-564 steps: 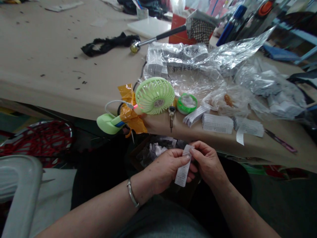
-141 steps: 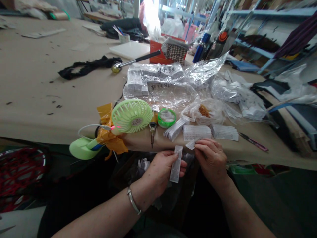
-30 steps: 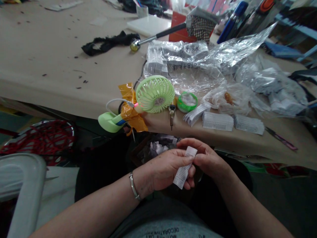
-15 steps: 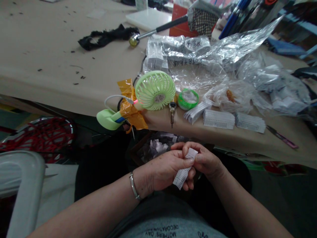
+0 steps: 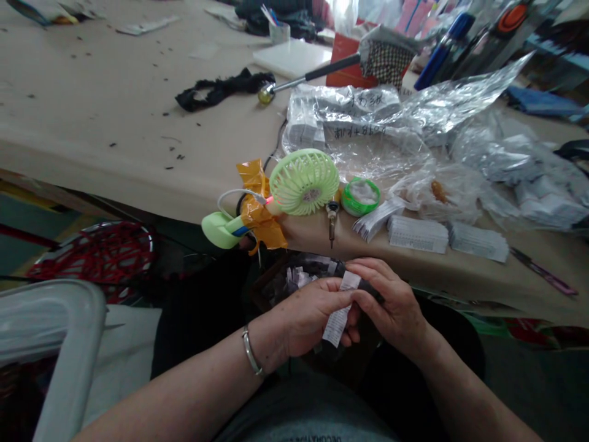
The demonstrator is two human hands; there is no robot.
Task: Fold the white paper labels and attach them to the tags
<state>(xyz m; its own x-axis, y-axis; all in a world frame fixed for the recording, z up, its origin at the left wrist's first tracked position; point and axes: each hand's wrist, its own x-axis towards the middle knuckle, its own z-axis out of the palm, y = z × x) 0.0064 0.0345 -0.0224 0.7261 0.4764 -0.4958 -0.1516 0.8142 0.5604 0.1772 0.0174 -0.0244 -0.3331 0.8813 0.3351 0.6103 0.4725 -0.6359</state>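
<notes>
Closest to me, along the bottom edge of the frame, a grey shirt [image 5: 294, 405] carries upside-down capitals, cut off by the frame and hard to read. Just above, at lower centre, the person's left hand [image 5: 310, 313] pinches a narrow white label [image 5: 337, 325] between thumb and fingers. The label slants, its upper end leaning right, with rows of tiny print too small for me to make out. The right hand [image 5: 391, 301] is curled against its upper end, thumb beside the print; I can't tell whether those fingers grip it.

Under the table edge, an open box [image 5: 262, 288] holds loose white paper scraps [image 5: 298, 277].

On the edge above, right of centre, sit printed stacks of labels [image 5: 418, 234], a barcode-like pattern or fine lines on them, unreadable from here. Beside them a green tub [image 5: 346, 199] contains white fluffy stuff, and a thin plastic bag [image 5: 460, 199] shows an orange-brown lump. Behind, a clear wrapper [image 5: 340, 132] around white bundles bears black handwriting; a plus sign and a K stand out. At top centre, a clear cup [image 5: 280, 35] holds pens.
</notes>
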